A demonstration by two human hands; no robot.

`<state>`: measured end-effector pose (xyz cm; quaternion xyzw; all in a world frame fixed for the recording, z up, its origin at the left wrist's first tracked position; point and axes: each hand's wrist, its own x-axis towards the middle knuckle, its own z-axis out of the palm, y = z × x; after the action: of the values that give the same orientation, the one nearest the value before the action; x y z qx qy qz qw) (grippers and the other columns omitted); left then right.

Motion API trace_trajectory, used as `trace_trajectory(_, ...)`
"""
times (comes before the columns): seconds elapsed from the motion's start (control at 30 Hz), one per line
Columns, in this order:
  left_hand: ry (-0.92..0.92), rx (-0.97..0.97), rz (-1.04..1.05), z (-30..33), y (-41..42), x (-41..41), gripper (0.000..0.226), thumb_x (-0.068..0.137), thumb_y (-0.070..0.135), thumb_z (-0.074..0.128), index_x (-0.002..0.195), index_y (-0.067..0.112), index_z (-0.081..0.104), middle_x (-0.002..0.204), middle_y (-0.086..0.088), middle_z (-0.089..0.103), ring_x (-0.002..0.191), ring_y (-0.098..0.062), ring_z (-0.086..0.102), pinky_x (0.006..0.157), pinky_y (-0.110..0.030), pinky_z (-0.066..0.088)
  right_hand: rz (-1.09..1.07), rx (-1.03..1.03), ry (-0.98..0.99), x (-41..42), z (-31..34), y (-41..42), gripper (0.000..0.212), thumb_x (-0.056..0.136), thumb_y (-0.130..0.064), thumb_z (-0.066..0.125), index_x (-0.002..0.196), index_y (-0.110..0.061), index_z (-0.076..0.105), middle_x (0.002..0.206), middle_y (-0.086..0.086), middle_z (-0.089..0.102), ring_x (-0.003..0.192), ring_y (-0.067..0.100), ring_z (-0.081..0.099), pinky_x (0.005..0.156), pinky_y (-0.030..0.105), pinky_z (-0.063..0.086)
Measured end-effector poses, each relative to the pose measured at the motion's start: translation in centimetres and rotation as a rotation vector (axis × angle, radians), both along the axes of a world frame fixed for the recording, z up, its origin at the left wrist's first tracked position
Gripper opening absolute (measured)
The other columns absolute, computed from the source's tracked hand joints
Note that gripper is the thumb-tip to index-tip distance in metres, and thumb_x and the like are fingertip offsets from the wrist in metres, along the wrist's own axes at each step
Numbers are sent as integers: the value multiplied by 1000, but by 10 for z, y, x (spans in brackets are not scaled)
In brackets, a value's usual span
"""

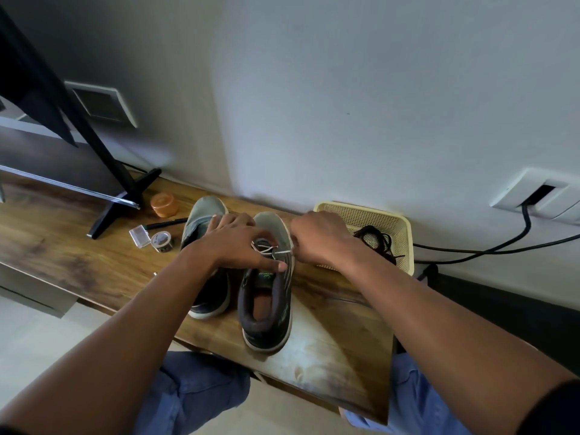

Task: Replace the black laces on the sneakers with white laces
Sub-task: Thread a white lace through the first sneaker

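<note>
Two grey-green sneakers stand side by side on the wooden table, toes toward the wall: the left sneaker [205, 296] and the right sneaker [266, 309]. A white lace [276, 252] runs across the right sneaker's eyelets. My left hand [235, 243] lies over both sneakers, fingers curled, with its thumb pressed on the right sneaker's tongue; the lace passes under its fingers. My right hand [320, 240] is curled at the shoe's right side and pinches the lace's end, pulling it taut. Black laces [378, 241] lie in the yellow basket [398, 227].
A TV and its black stand [125, 196] fill the left. An orange jar [164, 205], a pen, a small clear box [140, 237] and a tape roll [161, 241] lie left of the shoes. Black cables [502, 246] run from a wall socket on the right.
</note>
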<state>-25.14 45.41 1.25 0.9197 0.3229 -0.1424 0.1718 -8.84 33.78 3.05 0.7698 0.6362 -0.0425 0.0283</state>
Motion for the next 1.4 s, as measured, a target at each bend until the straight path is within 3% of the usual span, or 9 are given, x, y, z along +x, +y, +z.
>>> trace_trajectory(0.17, 19, 5, -1, -1, 0, 2, 95, 46, 108, 43, 129, 64, 54, 161, 4, 35, 153, -31, 17, 125, -60, 4, -213, 314, 698, 13, 23, 7, 18, 81, -24, 73, 69, -11, 73, 72, 0, 75, 79, 20, 74, 73, 36, 59)
trace_trajectory(0.4, 4, -19, -3, 2, 4, 2, 95, 44, 111, 42, 127, 66, 52, 160, 5, 36, 153, -30, 17, 125, -59, 6, -301, 640, 1491, 16, 28, 5, 32, 93, -9, 68, 61, -10, 65, 56, 9, 34, 43, 12, 27, 44, 19, 27)
trace_trajectory(0.47, 24, -4, -13, 4, 2, 3, 94, 46, 110, 42, 128, 65, 54, 159, 5, 37, 152, -30, 19, 124, -57, 8, -351, 611, 1450, 14, 25, 6, 31, 95, -12, 67, 64, -7, 67, 56, 10, 37, 43, 13, 29, 46, 21, 32)
trace_trajectory(0.67, -307, -10, 149, 13, 8, -11, 46, 81, 72, 59, 111, 40, 75, 117, 9, 70, 117, -21, 61, 103, -42, 48, -321, 322, 439, 23, 18, 5, 16, 98, -13, 43, 101, -4, 56, 91, 12, 64, 86, 37, 56, 68, 40, 40)
trace_trajectory(0.77, -369, 111, 301, 22, 7, -16, 8, 85, 37, 70, 84, 33, 76, 81, 18, 62, 88, -15, 65, 66, -26, 43, -312, 228, 423, 22, 17, 5, 15, 91, 1, 42, 104, -2, 50, 92, 14, 55, 87, 39, 52, 64, 40, 39)
trace_trajectory(0.83, -282, 140, 328, 26, 0, -11, 20, 83, 38, 72, 68, 25, 72, 70, 11, 62, 75, -15, 63, 58, -26, 38, -274, 212, 447, 20, 15, 5, 30, 92, 4, 44, 121, -1, 50, 105, 19, 61, 94, 40, 59, 80, 47, 52)
trace_trajectory(0.97, -76, 51, 279, 30, -20, -5, 39, 81, 57, 77, 69, 19, 76, 66, 2, 73, 71, -15, 71, 74, -34, 59, -209, 236, 606, 10, 8, 8, 16, 94, 0, 55, 109, -6, 61, 100, 14, 70, 93, 32, 67, 81, 48, 57)
trace_trajectory(1.13, -21, 55, 273, 28, -34, 2, 26, 78, 41, 78, 78, 15, 79, 55, 2, 71, 69, -11, 73, 79, -31, 59, -160, 197, 686, -7, 0, 14, 8, 87, -13, 80, 94, -18, 82, 87, -4, 75, 73, 0, 63, 61, 5, 40)
trace_trajectory(1.4, -273, -490, 674, 18, -10, -19, 6, 91, -6, 74, 85, -6, 75, 82, -27, 75, 65, -31, 75, 60, -38, 66, -175, 255, 663, -35, -18, 7, 6, 78, -10, 76, 76, -15, 80, 78, 1, 76, 79, 18, 70, 71, 32, 53)
